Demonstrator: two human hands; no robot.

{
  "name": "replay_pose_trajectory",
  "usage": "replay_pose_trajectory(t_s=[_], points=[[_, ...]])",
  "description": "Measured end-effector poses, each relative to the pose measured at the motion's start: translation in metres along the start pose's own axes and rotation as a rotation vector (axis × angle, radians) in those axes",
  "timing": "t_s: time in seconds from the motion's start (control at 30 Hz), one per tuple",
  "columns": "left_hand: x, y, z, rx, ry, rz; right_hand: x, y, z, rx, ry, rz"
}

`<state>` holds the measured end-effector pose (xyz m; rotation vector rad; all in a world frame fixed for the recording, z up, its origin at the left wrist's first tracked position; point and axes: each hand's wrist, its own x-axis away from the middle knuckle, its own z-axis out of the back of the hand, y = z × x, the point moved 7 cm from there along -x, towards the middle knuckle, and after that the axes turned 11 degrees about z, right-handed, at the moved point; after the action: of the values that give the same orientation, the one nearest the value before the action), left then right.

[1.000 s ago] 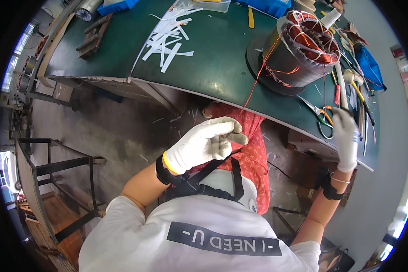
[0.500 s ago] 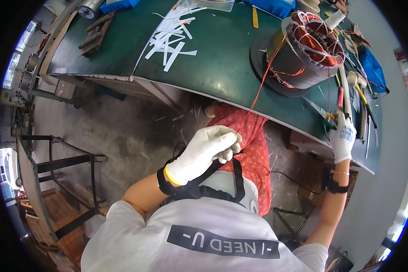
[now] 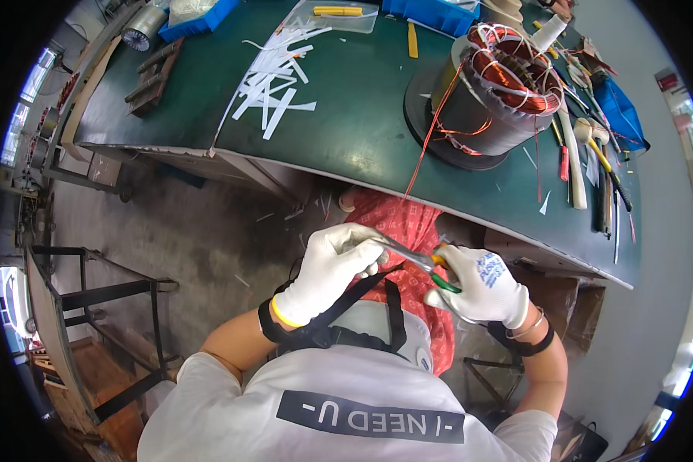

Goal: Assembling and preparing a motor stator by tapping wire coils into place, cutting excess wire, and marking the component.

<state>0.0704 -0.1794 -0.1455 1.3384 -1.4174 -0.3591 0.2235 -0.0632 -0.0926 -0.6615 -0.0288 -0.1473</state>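
My left hand (image 3: 333, 266), in a white glove, is closed in a pinch in front of my lap. Thin red copper wire (image 3: 426, 146) runs from the wound motor stator (image 3: 491, 104) over the table's front edge towards it; against the red trousers its end is hard to follow. My right hand (image 3: 481, 283), also gloved, grips scissors (image 3: 416, 256) with green and orange handles. Their metal blades point left and reach the fingertips of my left hand. The stator stands on the table on a dark round base, its red coils tied with white cord.
White paper strips (image 3: 273, 85) lie loose on the green table (image 3: 354, 92). Several tools, including a mallet (image 3: 585, 132) and a pale stick (image 3: 571, 169), lie at the right. Blue bins (image 3: 439, 14) stand at the back. A black metal frame (image 3: 108, 285) stands on the floor at left.
My right hand has brought the scissors from the table's right side to my left hand. My left hand stays in front of my lap, still pinched.
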Motion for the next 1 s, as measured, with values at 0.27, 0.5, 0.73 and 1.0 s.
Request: replay_pose_trajectory(t_s=[0.27,0.5,0.73,1.0], points=[[-0.008,-0.005,-0.001,-0.027,-0.001,0.024,-0.002,0.004,-0.006,0.046,-0.146,-0.124],[-0.045,-0.023,0.007,-0.446,-0.232,0.068,0.047,0.026,0.025,0.254,0.205,-0.124],[-0.058,0.000,-0.051,-0.443,-0.535,0.141,0.108,0.116,0.109,0.581,0.453,-0.756],[-0.082,0.007,-0.108,-0.307,-0.540,0.165,0.029,0.024,0.059,-0.046,0.516,0.136]])
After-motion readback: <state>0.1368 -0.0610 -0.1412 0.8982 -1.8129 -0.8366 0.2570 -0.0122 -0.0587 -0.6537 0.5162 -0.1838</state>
